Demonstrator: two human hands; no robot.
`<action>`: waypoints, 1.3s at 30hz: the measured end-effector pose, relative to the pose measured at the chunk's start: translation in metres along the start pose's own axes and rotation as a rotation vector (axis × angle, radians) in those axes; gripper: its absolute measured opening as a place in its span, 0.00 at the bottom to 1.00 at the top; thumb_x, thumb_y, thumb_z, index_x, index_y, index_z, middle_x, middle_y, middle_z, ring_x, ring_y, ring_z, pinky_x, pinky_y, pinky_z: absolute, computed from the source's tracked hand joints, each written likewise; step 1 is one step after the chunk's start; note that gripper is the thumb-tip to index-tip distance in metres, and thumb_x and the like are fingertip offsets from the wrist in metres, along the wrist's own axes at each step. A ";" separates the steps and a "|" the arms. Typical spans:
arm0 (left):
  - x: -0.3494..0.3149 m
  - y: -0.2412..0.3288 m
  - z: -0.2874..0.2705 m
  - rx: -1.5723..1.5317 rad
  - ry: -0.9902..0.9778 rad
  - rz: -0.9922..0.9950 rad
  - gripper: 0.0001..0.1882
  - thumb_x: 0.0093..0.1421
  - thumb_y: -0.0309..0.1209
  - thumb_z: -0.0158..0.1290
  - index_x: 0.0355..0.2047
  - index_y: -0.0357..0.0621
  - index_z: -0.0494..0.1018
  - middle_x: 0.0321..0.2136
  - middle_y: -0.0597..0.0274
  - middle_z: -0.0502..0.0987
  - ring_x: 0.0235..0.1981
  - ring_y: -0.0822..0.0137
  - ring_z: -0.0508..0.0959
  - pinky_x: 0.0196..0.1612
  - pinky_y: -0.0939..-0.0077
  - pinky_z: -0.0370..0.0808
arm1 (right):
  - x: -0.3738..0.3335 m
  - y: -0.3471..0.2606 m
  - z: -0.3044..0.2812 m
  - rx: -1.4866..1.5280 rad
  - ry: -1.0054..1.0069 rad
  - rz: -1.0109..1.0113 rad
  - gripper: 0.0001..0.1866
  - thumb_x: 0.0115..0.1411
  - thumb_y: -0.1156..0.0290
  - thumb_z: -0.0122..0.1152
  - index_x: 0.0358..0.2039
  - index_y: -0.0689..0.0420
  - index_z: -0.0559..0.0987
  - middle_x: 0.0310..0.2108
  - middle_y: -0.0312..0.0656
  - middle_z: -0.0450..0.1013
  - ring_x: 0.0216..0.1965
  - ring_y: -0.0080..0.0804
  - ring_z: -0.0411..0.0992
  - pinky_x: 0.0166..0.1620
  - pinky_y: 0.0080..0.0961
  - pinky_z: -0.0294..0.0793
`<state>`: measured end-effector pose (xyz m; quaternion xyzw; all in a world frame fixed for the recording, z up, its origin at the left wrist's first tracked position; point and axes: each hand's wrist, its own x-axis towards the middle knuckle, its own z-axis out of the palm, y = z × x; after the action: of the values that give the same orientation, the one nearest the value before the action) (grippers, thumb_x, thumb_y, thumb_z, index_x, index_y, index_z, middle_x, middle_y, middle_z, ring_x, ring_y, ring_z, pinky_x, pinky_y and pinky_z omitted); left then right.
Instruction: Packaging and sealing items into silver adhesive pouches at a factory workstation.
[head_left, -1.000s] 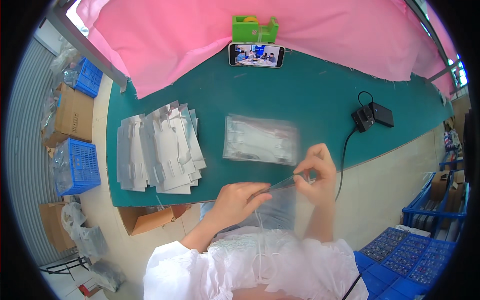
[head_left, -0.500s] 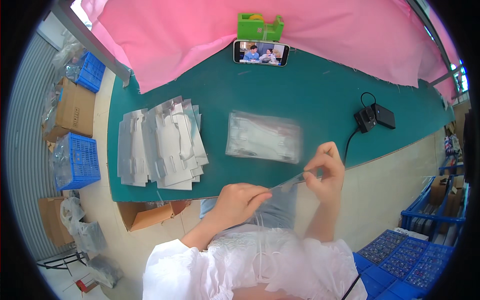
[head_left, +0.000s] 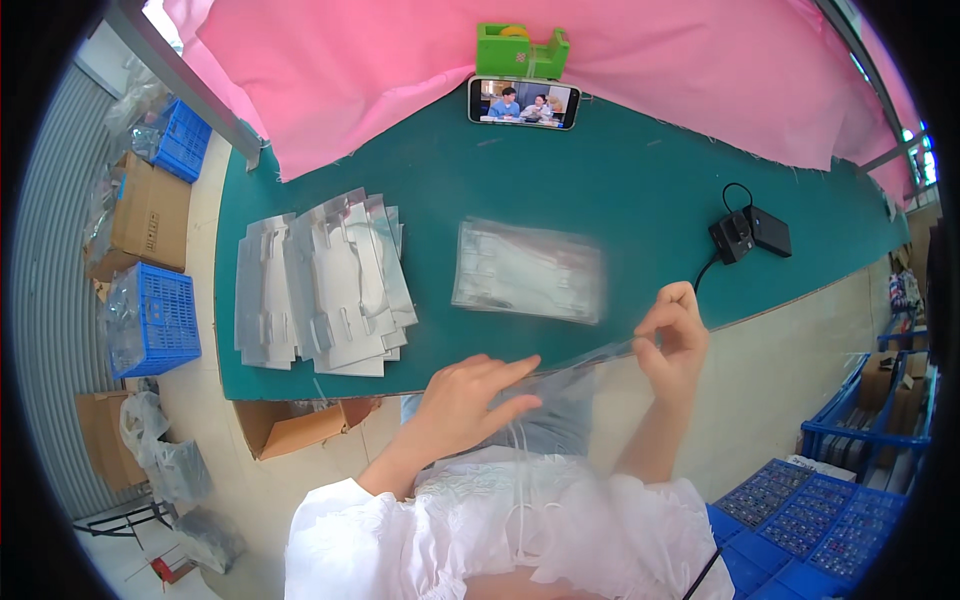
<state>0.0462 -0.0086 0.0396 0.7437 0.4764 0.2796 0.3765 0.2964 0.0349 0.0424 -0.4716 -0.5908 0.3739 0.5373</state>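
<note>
Over the table's near edge, my right hand (head_left: 674, 345) pinches one end of a clear plastic sheet (head_left: 582, 374), whose exact shape is blurred. The sheet's other end reaches toward my left hand (head_left: 470, 400), where thumb and forefinger are spread apart beside it; whether they touch it is hard to make out. Beyond the hands lies a neat stack of clear flat plastic pieces with cut-out shapes (head_left: 528, 270). To the left, a fanned pile of similar clear and whitish pieces (head_left: 350, 285) rests on the green tabletop (head_left: 430, 180).
A phone (head_left: 523, 103) playing a video leans on a green tape dispenser (head_left: 522, 52) at the back, before a pink cloth (head_left: 680, 60). Black cabled devices (head_left: 750, 235) sit at the right. Blue crates (head_left: 155, 318) and cartons stand on the left floor; blue bins (head_left: 800, 520) at lower right.
My left thumb and forefinger have parted from their pinch on the sheet. My right hand has shifted slightly to the right, drawing its end of the sheet along.
</note>
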 end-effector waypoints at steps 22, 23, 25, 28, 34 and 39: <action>0.001 -0.014 -0.014 -0.128 0.146 0.111 0.08 0.54 0.28 0.60 0.35 0.41 0.80 0.26 0.61 0.79 0.29 0.61 0.76 0.33 0.71 0.73 | -0.010 0.017 -0.003 0.151 0.124 0.007 0.08 0.40 0.84 0.53 0.24 0.58 0.72 0.37 0.36 0.59 0.28 0.19 0.63 0.30 0.15 0.63; 0.001 -0.015 -0.015 -0.129 0.147 0.111 0.08 0.54 0.28 0.60 0.35 0.41 0.80 0.26 0.61 0.79 0.29 0.61 0.76 0.33 0.71 0.73 | -0.011 0.020 -0.003 0.150 0.124 0.006 0.08 0.40 0.84 0.53 0.24 0.58 0.72 0.37 0.36 0.59 0.28 0.19 0.63 0.30 0.15 0.63; 0.001 -0.015 -0.016 -0.126 0.109 0.083 0.12 0.51 0.25 0.62 0.38 0.40 0.80 0.26 0.59 0.80 0.29 0.66 0.77 0.34 0.75 0.73 | -0.013 0.023 -0.004 0.185 0.136 0.051 0.08 0.40 0.84 0.52 0.23 0.58 0.71 0.37 0.37 0.59 0.27 0.19 0.64 0.28 0.16 0.65; 0.001 -0.011 -0.019 -0.285 0.162 -0.004 0.16 0.49 0.22 0.61 0.42 0.40 0.79 0.25 0.60 0.80 0.28 0.69 0.77 0.34 0.78 0.72 | -0.013 0.017 -0.003 0.235 0.078 0.119 0.07 0.42 0.83 0.55 0.22 0.58 0.72 0.36 0.38 0.64 0.29 0.21 0.66 0.30 0.17 0.67; 0.007 -0.004 -0.026 -0.350 0.229 -0.114 0.28 0.47 0.18 0.61 0.51 0.43 0.75 0.25 0.62 0.80 0.27 0.70 0.78 0.35 0.79 0.73 | -0.009 0.008 -0.017 -0.175 -0.762 0.151 0.07 0.51 0.77 0.62 0.32 0.61 0.78 0.36 0.44 0.77 0.37 0.32 0.76 0.39 0.26 0.74; 0.018 0.008 -0.017 -0.242 -0.038 0.047 0.30 0.47 0.20 0.61 0.54 0.45 0.73 0.23 0.63 0.78 0.26 0.67 0.78 0.33 0.75 0.76 | -0.011 -0.005 0.033 0.119 -0.605 0.237 0.16 0.53 0.72 0.66 0.42 0.61 0.78 0.37 0.42 0.78 0.37 0.34 0.77 0.41 0.29 0.74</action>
<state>0.0444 0.0104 0.0568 0.7089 0.4142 0.3300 0.4659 0.2626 0.0248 0.0395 -0.3725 -0.6418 0.5907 0.3169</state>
